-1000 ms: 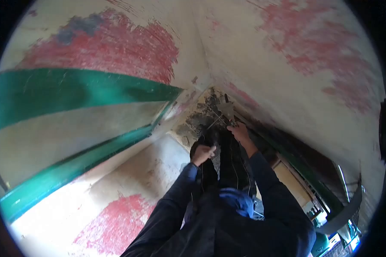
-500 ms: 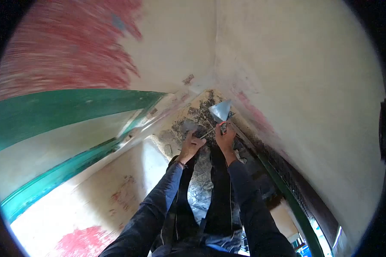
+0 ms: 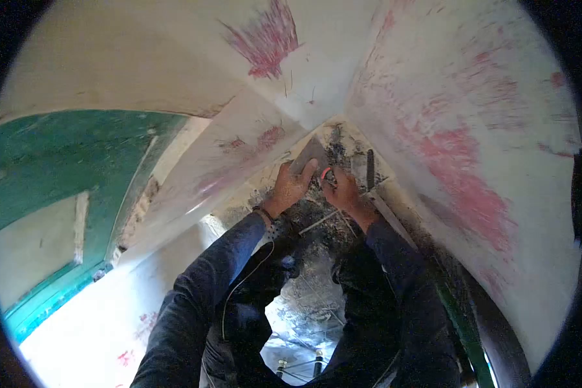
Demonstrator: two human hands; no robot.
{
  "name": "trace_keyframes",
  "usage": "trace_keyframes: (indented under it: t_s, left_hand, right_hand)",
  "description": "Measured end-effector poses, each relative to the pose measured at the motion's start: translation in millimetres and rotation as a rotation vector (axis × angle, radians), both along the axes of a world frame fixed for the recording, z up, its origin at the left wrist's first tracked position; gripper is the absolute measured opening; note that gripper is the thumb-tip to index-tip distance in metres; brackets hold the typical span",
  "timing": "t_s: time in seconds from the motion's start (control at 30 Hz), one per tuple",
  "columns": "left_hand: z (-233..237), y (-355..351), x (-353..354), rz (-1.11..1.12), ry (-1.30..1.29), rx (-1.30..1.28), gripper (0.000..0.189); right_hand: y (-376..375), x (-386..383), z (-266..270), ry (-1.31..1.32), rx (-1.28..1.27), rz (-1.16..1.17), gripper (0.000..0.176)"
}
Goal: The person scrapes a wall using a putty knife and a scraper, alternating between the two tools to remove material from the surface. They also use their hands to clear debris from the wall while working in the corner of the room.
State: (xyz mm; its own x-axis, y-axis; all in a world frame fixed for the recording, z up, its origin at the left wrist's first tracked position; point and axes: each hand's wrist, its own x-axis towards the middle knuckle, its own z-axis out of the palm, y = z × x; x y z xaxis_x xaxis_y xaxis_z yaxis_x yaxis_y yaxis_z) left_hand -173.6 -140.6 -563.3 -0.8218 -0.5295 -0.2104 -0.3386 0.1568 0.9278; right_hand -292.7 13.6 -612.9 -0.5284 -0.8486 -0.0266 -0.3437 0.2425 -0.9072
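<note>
My left hand (image 3: 291, 187) is closed on a thin grey flat blade (image 3: 312, 150), whose wide end points up toward the corner where the walls meet. Close beside it, my right hand (image 3: 348, 197) is wrapped round a putty knife with a red handle (image 3: 326, 172). The putty knife's blade is hidden now, behind or against the grey blade. Both hands are low over the dirty, black-speckled floor (image 3: 337, 137) in the corner.
Pale walls with red smears (image 3: 462, 181) rise on both sides. A green painted frame (image 3: 58, 149) stands at left. A dark strip (image 3: 370, 169) lies right of my hands, and a thin pale stick (image 3: 318, 221) lies below them. My legs (image 3: 362, 304) are bent beneath.
My hands have come together and moved up toward the corner. The putty knife's broad shiny blade, plain before, is now out of sight. My view has turned and my knees are wider apart.
</note>
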Motion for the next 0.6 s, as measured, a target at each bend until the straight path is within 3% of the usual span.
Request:
trace_keyframes:
  t_s: [0.1, 0.13, 0.2, 0.3, 0.47, 0.57, 0.6]
  left_hand:
    - [31.6, -12.8, -25.9, 0.05, -0.166, 0.238, 0.031]
    - [29.6, -13.2, -29.5, 0.066, -0.233, 0.309, 0.031]
    - [12.4, -15.0, -38.4, 0.005, -0.03, 0.154, 0.031]
    - [-8.6, -10.2, -46.7, 0.024, 0.043, 0.079, 0.032]
    - [-37.8, -4.8, -48.7, 0.038, 0.133, 0.196, 0.034]
    - [-41.3, -10.6, -51.4, 0.019, 0.246, -0.161, 0.034]
    - [-40.5, -11.3, -49.1, -0.001, 0.213, -0.11, 0.035]
  right_hand:
    - [-17.5, -6.3, -45.7, 0.005, 0.053, -0.015, 0.032]
    - [-22.5, -7.1, -65.4, 0.015, -0.04, -0.056, 0.031]
    - [-35.1, -9.6, -98.2, 0.047, -0.231, -0.129, 0.029]
    - [-34.2, -20.3, -75.6, -0.142, -0.119, -0.11, 0.027]
    - [-14.2, -51.1, -70.8, -0.054, 0.036, 0.078, 0.025]
    - [-17.5, -50.6, -63.6, 0.016, -0.003, 0.093, 0.027]
    - [-17.8, -47.6, -59.8, 0.001, 0.008, 0.096, 0.028]
